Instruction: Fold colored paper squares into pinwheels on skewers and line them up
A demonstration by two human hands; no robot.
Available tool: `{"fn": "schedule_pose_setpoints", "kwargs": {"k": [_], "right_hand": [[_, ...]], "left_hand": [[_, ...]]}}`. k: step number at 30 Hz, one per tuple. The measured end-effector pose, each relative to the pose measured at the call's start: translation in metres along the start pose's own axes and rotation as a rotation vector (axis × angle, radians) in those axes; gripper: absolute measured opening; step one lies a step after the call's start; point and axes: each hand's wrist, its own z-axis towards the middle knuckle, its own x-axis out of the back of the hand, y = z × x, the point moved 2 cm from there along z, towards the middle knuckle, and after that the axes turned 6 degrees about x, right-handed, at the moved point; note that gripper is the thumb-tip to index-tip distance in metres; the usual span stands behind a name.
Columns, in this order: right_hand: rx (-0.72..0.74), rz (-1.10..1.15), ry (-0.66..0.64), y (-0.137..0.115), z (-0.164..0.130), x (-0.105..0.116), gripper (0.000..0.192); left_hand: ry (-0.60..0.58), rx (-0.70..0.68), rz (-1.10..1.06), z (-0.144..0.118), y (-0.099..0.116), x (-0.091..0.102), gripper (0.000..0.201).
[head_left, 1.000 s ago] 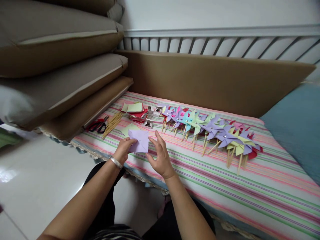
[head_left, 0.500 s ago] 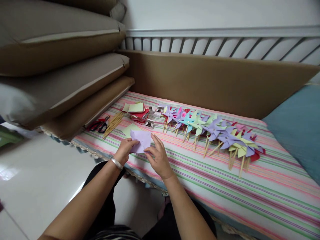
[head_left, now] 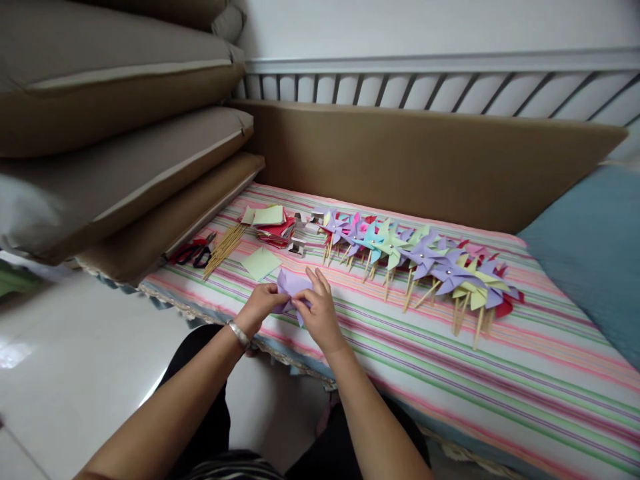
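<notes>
Right now my left hand (head_left: 260,308) and right hand (head_left: 320,313) both pinch the lilac paper (head_left: 293,285), fingers closed on its folded flaps, just above the near edge of the striped bed cover (head_left: 500,387), near a green square (head_left: 261,263).

We see two bare forearms with no sleeves on them, each ending in a bare hand — the left hand (head_left: 260,308) and the right hand (head_left: 320,313). On the left wrist we find a silver bangle (head_left: 239,333), a plain rounded metal band that catches the light. Lower down we make out dark trousers (head_left: 210,393) over the knees, and at the bottom edge a strip of striped fabric (head_left: 230,467) — dark with thin pale lines.
</notes>
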Motion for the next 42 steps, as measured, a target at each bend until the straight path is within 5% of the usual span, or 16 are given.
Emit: {"fn": "schedule_pose_setpoints", "kwargs": {"k": [30, 42], "right_hand": [[-0.125, 0.010, -0.068, 0.006, -0.001, 0.001, 0.005], [-0.162, 0.090, -0.062, 0.008, 0.001, 0.005, 0.006]], "left_hand": [[-0.272, 0.091, 0.208, -0.002, 0.006, 0.006, 0.023], [-0.276, 0.117, 0.324, 0.005, 0.001, 0.009, 0.018]]}}
